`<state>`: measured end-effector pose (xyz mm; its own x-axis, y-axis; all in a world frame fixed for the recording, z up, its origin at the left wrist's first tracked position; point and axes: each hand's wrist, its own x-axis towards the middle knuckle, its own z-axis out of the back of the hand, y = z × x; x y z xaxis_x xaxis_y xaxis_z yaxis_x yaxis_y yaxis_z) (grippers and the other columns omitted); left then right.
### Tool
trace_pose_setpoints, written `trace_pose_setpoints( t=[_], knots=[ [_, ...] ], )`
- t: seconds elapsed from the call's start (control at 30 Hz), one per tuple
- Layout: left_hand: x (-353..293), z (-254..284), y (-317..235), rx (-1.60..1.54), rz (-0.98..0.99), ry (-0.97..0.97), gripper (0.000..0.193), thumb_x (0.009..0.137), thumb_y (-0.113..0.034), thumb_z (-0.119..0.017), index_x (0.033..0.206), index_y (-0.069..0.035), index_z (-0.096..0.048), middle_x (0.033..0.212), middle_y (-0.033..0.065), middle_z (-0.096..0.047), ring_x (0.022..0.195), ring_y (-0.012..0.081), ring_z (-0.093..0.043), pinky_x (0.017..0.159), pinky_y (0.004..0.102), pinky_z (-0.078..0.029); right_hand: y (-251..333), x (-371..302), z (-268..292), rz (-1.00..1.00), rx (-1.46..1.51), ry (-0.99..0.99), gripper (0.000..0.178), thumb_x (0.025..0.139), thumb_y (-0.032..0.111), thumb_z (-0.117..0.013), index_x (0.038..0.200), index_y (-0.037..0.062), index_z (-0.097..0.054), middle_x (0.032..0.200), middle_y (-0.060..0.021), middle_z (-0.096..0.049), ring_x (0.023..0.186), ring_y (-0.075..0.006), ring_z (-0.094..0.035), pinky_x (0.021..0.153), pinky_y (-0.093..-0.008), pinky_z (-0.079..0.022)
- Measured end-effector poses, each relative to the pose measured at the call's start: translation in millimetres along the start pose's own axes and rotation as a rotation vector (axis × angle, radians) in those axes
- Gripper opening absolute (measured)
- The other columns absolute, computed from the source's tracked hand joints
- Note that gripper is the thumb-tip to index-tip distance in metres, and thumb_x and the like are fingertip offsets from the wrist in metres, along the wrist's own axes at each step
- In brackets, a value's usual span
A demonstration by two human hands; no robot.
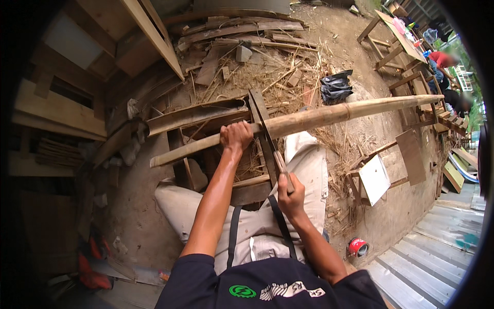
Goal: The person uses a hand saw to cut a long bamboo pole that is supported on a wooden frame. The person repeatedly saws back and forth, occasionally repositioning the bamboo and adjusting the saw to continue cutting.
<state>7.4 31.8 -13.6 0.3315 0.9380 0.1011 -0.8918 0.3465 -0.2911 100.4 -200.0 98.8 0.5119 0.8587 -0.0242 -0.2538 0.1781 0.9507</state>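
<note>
My left hand (236, 136) is closed round a long bamboo pole (329, 114), which slants across in front of me, its right end far off and higher up. In my right hand (291, 194) is a long-bladed knife (280, 162) with a wooden handle. Its dark, narrow blade points away from me and crosses the pole just right of my left hand. I cannot tell how deep it sits in the bamboo. Left of the blade the pole looks thinner. A wooden plank (270, 162) runs under the pole at the blade, between my knees.
Split bamboo (198, 116) lies just beyond the pole, with strips and shavings (278, 77) on the dirt floor. Right are a black plastic bag (337, 86), a white board (374, 179) and a red can (358, 247). Wooden furniture (62, 108) stands left; people (441, 59) are far right.
</note>
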Motion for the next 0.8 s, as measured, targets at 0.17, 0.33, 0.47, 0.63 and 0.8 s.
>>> trace_pose_setpoints(
  t=[0.17,0.33,0.47,0.63,0.8],
  knots=[
    [-9.3,-9.6,1.0,-0.054,-0.022,-0.152,0.037,0.091,-0.025,-0.046,0.068,-0.006,-0.068,0.070,0.0191,-0.068,0.067,0.0359,-0.067,0.073,0.0464,-0.049,-12.1,-56.3,25.3,0.103,-0.081,0.055,0.028,0.099,0.021,-0.056,0.079,0.0014,-0.054,0.056,-0.0095,-0.050,0.049,-0.0146,-0.049,0.047,-0.0341,-0.039],
    [-13.5,-10.8,-1.5,-0.084,-0.005,-0.137,0.038,0.093,-0.030,-0.045,0.075,-0.004,-0.068,0.080,0.0173,-0.070,0.078,0.0351,-0.067,0.079,0.0465,-0.047,-37.1,-93.4,43.3,-0.136,0.117,0.018,0.029,0.099,0.022,-0.055,0.079,0.0026,-0.053,0.057,-0.0016,-0.050,0.050,-0.0084,-0.046,0.045,-0.0289,-0.036],
    [-20.8,2.3,-0.5,-0.142,-0.070,-0.082,0.038,0.093,-0.036,-0.051,0.085,-0.003,-0.068,0.091,0.0176,-0.071,0.088,0.0343,-0.066,0.084,0.0461,-0.045,-33.5,-88.1,48.8,-0.121,0.227,0.005,0.028,0.098,0.022,-0.055,0.078,0.0021,-0.052,0.058,-0.0004,-0.051,0.049,-0.0085,-0.047,0.046,-0.0274,-0.037],
    [-41.4,18.5,9.6,-0.162,-0.307,-0.033,0.048,0.091,-0.038,-0.061,0.124,-0.003,-0.061,0.117,0.0182,-0.065,0.111,0.0324,-0.060,0.098,0.0448,-0.041,-13.6,-69.0,64.0,0.211,-0.005,-0.090,0.021,0.093,0.013,-0.059,0.077,0.0021,-0.052,0.054,-0.0044,-0.049,0.045,-0.0116,-0.049,0.044,-0.0309,-0.039],
    [-53.4,19.4,25.3,-0.129,-0.353,0.058,0.064,0.072,-0.014,-0.073,0.132,-0.002,-0.052,0.126,0.0180,-0.061,0.120,0.0338,-0.056,0.102,0.0441,-0.041,-14.7,-41.6,56.9,0.212,-0.121,-0.095,0.022,0.093,0.017,-0.067,0.082,0.0023,-0.054,0.055,-0.0054,-0.051,0.045,-0.0141,-0.051,0.045,-0.0315,-0.041]
  ],
)
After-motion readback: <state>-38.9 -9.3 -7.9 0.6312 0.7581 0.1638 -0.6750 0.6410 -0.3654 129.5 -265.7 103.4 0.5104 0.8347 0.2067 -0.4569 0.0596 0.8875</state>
